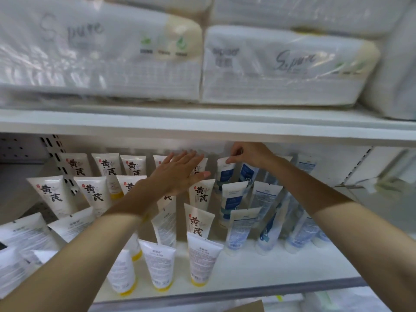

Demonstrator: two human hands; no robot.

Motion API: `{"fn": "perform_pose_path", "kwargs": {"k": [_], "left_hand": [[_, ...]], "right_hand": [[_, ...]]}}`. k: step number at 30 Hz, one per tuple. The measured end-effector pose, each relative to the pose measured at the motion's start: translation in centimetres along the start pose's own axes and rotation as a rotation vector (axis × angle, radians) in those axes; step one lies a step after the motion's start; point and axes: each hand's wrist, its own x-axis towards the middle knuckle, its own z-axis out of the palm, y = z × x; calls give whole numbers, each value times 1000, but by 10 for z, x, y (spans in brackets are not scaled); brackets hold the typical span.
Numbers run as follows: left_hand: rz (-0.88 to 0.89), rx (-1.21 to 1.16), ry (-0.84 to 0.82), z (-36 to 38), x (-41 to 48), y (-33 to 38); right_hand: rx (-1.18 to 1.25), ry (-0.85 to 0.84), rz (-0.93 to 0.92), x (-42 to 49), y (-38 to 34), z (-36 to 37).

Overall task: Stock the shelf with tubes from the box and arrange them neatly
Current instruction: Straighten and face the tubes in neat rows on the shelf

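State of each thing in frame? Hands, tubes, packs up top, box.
left hand: open, fingers straight, laid over the back white tubes.
right hand: pinches the top edge of the blue tube in the back row.
white tubes: standing cap down in rows, some leaning.
other blue tubes: cap down, several tilted.
tissue packs: wrapped, stacked on the upper shelf.
box: only a corner shows.

Plastic-wrapped tissue packs [281, 66] lie stacked together.
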Motion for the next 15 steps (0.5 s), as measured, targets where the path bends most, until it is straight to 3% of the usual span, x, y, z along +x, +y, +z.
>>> {"fn": "perform_pose_path", "kwargs": {"k": [9,12,15], "left_hand": [[18,23,-21,-4,0,-1],[15,9,6,-14,4,6],[-26,-114,27,-34,11,25]], "right_hand": [[29,3,-27,-9,-3,2],[212,2,148,-6,6,-9],[426,-128,313,1,25,-25]]}}
